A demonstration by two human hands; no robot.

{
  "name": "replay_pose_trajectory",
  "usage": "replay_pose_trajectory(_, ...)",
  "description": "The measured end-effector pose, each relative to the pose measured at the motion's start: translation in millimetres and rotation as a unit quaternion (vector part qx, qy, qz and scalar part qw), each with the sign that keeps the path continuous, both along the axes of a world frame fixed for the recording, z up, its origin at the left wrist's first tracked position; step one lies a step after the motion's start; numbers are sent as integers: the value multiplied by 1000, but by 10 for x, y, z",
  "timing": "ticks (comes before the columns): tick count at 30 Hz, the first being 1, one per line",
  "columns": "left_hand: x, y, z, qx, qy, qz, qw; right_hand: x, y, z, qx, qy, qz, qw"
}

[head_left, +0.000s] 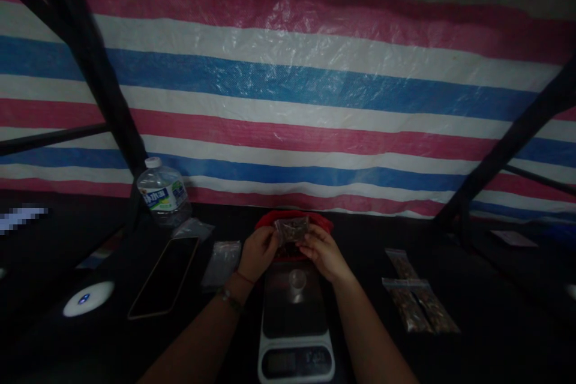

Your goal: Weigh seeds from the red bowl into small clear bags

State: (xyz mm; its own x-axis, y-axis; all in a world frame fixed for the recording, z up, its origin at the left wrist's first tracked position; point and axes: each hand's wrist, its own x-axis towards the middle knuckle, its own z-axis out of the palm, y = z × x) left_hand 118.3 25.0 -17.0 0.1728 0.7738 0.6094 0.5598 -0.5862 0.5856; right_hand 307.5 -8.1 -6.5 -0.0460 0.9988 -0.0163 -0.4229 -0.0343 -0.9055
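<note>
My left hand (260,251) and my right hand (323,252) pinch the two sides of a small clear zip bag (292,229) with dark brown contents, held up over a red bowl (294,221). Both hands are closed on the bag. Just below them a digital kitchen scale (296,327) stands on the dark table, with a small clear cup (296,282) on its platform.
Left of the scale lie empty clear bags (221,262), a dark phone (164,276), a water bottle (162,193) and a round white device (89,299). Filled bags (418,297) lie to the right. A striped tarp (288,90) and black poles stand behind.
</note>
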Motion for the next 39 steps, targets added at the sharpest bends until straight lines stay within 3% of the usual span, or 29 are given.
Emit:
replay_pose_trajectory(5, 15, 49, -8, -17, -33, 17, 999, -12, 50, -66, -5, 3, -45, 999)
replay_pose_trajectory(11, 0, 67, -49, -16, -23, -75, 997, -37, 47, -18, 1, -32, -68, 997)
replay_pose_trajectory(16, 46, 100, -130, -114, -112, -67, 985, -32, 89, 86, 28, -75, -80, 994)
replay_pose_trajectory(19, 96, 129, -176, -210, -204, -105, 950, -1, 176, 126, 49, -122, -93, 987)
replay_pose_trajectory(22, 145, 138, -197, -308, -297, -141, 893, 61, 288, 155, 67, -173, -103, 977)
replay_pose_trajectory(25, 173, 140, -211, -360, -342, -155, 854, 127, 373, 212, 86, -235, -103, 963)
replay_pose_trajectory(28, 171, 151, -245, -351, -327, -141, 866, 160, 399, 326, 140, -356, -121, 916)
replay_pose_trajectory(33, 149, 151, -289, -267, -200, -95, 938, 120, 347, 509, 232, -540, -155, 794)
replay_pose_trajectory(36, 153, 116, -242, -239, -146, -81, 957, 79, 295, 518, 255, -572, -179, 758)
replay_pose_trajectory(39, 167, 72, -161, -234, -126, -107, 958, 48, 246, 472, 268, -585, -183, 743)
